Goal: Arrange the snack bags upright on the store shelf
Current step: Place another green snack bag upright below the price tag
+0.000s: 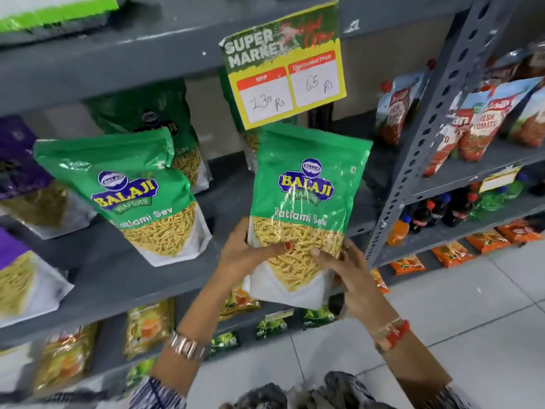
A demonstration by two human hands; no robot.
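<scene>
I hold a green Balaji Ratlami Sev bag upright in front of the grey shelf. My left hand grips its lower left side, thumb across the front. My right hand grips its lower right corner. A second green sev bag stands on the shelf to the left, leaning a little. A third green bag stands behind it, further back. Part of another bag shows behind the one I hold.
Purple snack bags stand at the far left. A yellow price sign hangs from the shelf above. Tomato sauce pouches and drink bottles fill the right rack. Small packets line the lower shelf.
</scene>
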